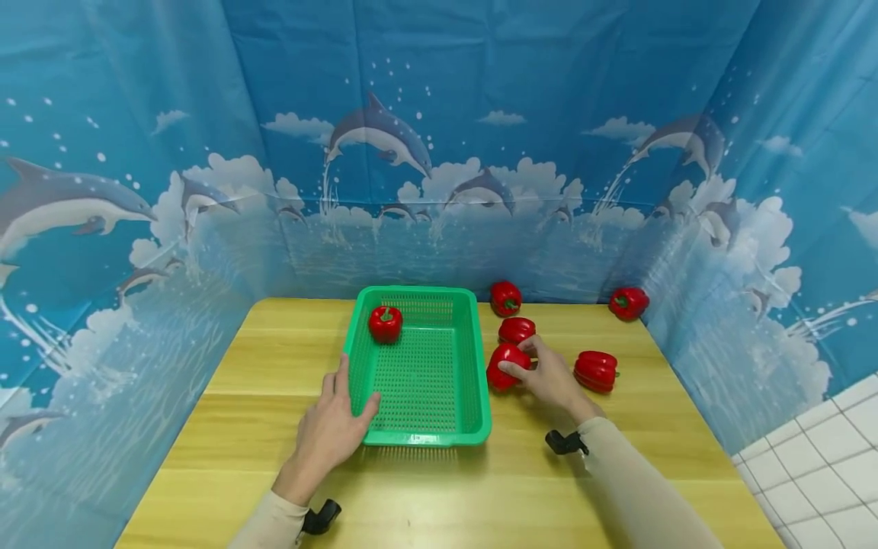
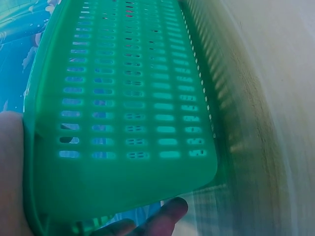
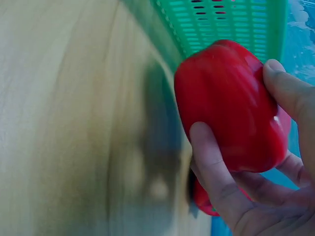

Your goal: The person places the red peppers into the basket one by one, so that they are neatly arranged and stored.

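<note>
My right hand (image 1: 554, 379) grips a red bell pepper (image 1: 506, 367), just outside the right wall of a green plastic basket (image 1: 482, 396). In the right wrist view, the fingers and thumb hold this bell pepper (image 3: 229, 105) from its sides. My left hand (image 1: 334, 423) holds the basket at its near left part, thumb over the rim and fingers along the outer left side. The left wrist view shows the slotted basket wall (image 2: 118, 182) with fingertips (image 2: 174, 209) beyond its edge. Another red bell pepper (image 1: 386, 325) stands inside the basket, at its far left.
More red bell peppers lie right of the basket: one behind the held one (image 1: 517, 329), one at the back (image 1: 505, 298), one right of my hand (image 1: 595, 371), one at the far right corner (image 1: 628, 303). A dolphin-printed curtain (image 1: 439, 252) borders the wooden table (image 1: 240, 427).
</note>
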Available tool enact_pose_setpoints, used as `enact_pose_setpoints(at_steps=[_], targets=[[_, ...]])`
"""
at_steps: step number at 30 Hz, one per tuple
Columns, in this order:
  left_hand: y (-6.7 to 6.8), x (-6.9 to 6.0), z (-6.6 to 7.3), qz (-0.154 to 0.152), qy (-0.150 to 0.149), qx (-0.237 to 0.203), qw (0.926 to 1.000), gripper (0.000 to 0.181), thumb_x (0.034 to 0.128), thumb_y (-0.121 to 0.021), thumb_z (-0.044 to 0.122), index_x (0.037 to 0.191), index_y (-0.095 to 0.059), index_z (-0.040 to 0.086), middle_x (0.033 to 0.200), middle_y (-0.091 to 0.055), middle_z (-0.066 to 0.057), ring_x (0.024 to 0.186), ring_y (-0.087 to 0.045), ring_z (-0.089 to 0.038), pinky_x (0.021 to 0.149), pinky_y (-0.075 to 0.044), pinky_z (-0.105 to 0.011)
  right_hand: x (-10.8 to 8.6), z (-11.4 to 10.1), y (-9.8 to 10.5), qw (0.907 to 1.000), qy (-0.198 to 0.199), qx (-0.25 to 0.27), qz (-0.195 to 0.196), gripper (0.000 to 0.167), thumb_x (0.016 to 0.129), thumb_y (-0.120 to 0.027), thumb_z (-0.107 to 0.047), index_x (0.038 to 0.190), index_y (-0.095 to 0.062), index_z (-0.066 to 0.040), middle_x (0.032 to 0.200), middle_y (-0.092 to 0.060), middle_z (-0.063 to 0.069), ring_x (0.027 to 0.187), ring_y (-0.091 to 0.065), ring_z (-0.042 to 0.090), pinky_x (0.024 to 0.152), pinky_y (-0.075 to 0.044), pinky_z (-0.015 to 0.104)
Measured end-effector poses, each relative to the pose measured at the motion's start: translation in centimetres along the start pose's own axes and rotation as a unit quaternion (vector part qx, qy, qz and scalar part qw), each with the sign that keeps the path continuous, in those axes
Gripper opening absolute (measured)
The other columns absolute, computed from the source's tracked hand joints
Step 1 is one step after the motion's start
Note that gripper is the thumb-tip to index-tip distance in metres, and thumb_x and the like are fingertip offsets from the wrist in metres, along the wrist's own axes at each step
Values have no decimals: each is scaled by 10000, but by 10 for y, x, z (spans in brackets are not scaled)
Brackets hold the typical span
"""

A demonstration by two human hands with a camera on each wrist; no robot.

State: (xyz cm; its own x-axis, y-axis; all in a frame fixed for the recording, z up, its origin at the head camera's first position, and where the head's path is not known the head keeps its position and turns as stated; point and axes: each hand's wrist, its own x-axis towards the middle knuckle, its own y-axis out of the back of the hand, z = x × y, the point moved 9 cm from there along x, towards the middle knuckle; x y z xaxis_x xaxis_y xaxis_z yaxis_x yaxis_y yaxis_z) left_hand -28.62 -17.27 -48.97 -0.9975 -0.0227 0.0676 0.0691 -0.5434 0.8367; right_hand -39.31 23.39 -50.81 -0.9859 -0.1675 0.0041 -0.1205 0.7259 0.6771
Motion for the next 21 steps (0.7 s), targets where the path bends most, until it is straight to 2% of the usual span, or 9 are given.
enact_pose_setpoints(at_steps=[2, 5, 9, 11, 15, 21], targets=[[0, -1, -1, -42, 3, 13, 10000, 1069, 1154, -661, 593, 1885, -73, 81, 1729, -491, -304, 550, -490, -207, 478, -415, -341, -3, -2, 2, 10000, -32, 30, 72, 719, 1079, -806, -600, 1490, -562, -64, 1538, -671, 234, 1073, -812, 252, 1017, -675, 475], [0, -1, -1, -46, -15, 15, 10000, 1063, 1155, -666, 579, 1884, -76, 77, 1730, -490, -306, 547, -491, -206, 473, -412, -339, -6, -10, 10, 9995, 3, 3, 305, 752, 1078, -806, -604, 1519, -537, -58, 1591, -640, 257, 1138, -800, 340, 1003, -675, 492], [1, 0, 0, -4, -66, -5, 10000, 1048, 1159, -663, 566, 1882, -90, 68, 1721, -495, -315, 552, -499, -208, 468, -417, -341, -6, -26, 25, 9974, 216, 36, 688, 771, 1072, -835, -559, 1555, -512, -53, 1641, -612, 273, 1311, -744, 490, 1050, -681, 592], [1, 0, -1, -12, -44, -5, 10000, 1045, 1161, -658, 567, 1882, -88, 71, 1718, -496, -314, 553, -501, -211, 468, -419, -342, -5, -36, 31, 9959, 363, 109, 825, 783, 1068, -849, -534, 1573, -504, -45, 1642, -612, 273, 1356, -723, 525, 1053, -682, 629], [1, -2, -2, -20, 47, 17, 10000, 1048, 1162, -649, 579, 1885, -76, 81, 1727, -493, -306, 554, -510, -216, 469, -423, -346, 1, -59, 40, 9925, 697, 233, 976, 781, 1065, -862, -508, 1585, -504, -48, 1642, -615, 255, 1334, -730, 509, 1022, -690, 635], [-1, -2, 1, -29, 85, 54, 9999, 1043, 1164, -617, 618, 1888, -73, 100, 1731, -500, -294, 546, -513, -217, 473, -421, -345, 7, -88, 44, 9898, 1062, 185, 931, 731, 1046, -888, -499, 1540, -531, -94, 1633, -627, 217, 1253, -768, 435, 986, -697, 610]])
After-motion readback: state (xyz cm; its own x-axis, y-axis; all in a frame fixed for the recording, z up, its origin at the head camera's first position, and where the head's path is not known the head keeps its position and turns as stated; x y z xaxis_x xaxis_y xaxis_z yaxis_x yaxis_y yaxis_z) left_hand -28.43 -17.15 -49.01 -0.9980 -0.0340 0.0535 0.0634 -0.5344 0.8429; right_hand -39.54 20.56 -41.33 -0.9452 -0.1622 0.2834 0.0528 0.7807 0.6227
